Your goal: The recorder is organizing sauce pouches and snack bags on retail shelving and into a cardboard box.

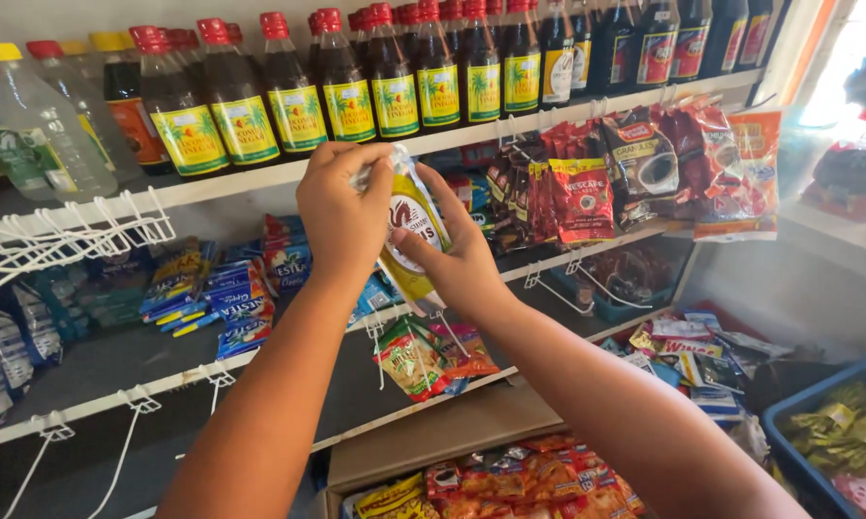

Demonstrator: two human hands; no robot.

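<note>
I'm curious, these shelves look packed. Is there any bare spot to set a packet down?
Yes: the dark middle shelf is bare between the blue packets and white wire hooks. The bottle row and red sachets are crowded.

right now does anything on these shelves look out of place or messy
Nothing is spilled or torn. The only loose item is the yellow sachet, held by both hands at the shelf edge; the dark bottles stand upright in a row.
</note>
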